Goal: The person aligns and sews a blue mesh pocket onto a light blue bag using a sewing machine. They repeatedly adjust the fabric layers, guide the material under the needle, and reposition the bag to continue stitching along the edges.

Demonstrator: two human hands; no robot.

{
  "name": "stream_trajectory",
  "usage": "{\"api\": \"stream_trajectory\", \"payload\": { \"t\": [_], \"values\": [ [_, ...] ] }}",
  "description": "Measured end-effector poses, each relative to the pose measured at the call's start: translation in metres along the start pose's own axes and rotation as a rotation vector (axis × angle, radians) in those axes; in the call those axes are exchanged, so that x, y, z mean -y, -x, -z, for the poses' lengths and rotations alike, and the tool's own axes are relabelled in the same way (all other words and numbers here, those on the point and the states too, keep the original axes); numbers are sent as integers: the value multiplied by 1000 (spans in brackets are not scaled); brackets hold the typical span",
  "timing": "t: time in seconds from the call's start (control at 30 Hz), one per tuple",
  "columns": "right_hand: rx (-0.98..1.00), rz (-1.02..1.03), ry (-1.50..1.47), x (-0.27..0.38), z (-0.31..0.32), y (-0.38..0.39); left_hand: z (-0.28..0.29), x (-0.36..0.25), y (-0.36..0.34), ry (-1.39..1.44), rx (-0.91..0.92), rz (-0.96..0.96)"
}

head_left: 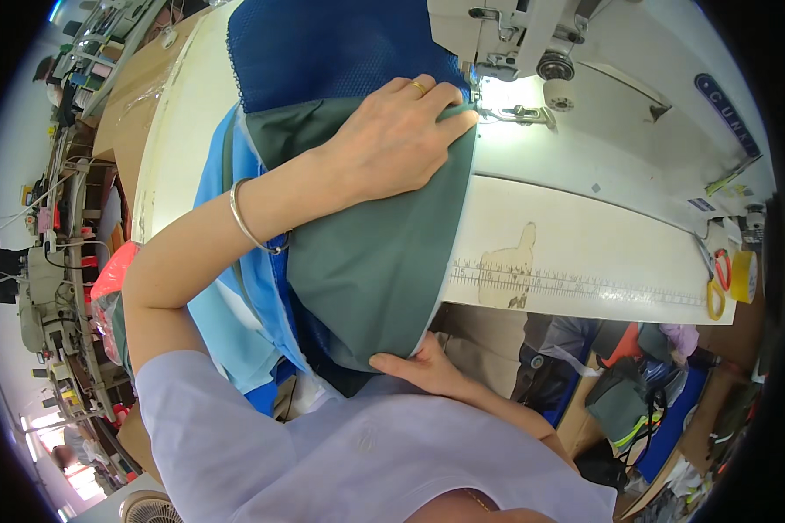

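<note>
A garment piece lies on the sewing machine's table, made up of grey-green fabric (366, 253), navy mesh fabric (340, 52) and light-blue fabric (227, 305). My left hand (401, 135), with a ring and a bangle, rests on the grey-green part. Its bent fingers pinch the cloth at the seam, close beside the lit presser foot (475, 91). Lower down, at the table's front edge, my right hand (423, 364) grips the right edge of the same cloth, thumb on top and the other fingers mostly hidden beneath. The needle's tip cannot be made out.
The white sewing machine (637, 105) stands at the upper right. Red-and-yellow-handled scissors (717, 283) and a yellow tape roll (743, 277) lie at the table's right end. A printed ruler scale (576, 283) runs along the front. Bags and cloth (628, 392) sit below right.
</note>
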State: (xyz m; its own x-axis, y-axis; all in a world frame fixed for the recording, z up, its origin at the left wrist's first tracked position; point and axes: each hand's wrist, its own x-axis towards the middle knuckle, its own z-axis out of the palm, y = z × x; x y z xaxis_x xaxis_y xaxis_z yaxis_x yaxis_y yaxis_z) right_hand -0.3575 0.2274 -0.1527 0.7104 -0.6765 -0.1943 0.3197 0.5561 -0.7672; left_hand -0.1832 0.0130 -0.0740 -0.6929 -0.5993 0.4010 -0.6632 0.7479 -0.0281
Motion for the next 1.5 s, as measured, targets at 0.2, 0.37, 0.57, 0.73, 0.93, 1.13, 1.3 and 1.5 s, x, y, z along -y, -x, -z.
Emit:
{"api": "stream_trajectory", "payload": {
  "t": [0.2, 0.37, 0.57, 0.73, 0.93, 1.13, 1.3, 1.5],
  "values": [
    [42, 7, 9, -3, 3, 0, 1, 2, 0, 7, -21, -12],
    [47, 6, 15, -5, 4, 0, -2, 5, 1, 37, -57, -24],
    [21, -61, 28, -7, 2, -1, 0, 2, -2, 30, -23, 29],
    [24, -46, 24, -1, -4, -2, -2, 1, -7, 9, 11, -1],
    [18, -6, 20, 0, -5, 5, 10, -9, 0, -16, 122, 7],
    [-64, 67, 51, -4, -2, 6, 27, -15, 10, 36, 166, -22],
    [-157, 72, 78, 5, 4, -1, 17, 0, 4, -15, 109, -74],
    [-132, 138, 337, 6, 11, -2, 57, -52, 18, 60, 296, -54]
  ]
}}
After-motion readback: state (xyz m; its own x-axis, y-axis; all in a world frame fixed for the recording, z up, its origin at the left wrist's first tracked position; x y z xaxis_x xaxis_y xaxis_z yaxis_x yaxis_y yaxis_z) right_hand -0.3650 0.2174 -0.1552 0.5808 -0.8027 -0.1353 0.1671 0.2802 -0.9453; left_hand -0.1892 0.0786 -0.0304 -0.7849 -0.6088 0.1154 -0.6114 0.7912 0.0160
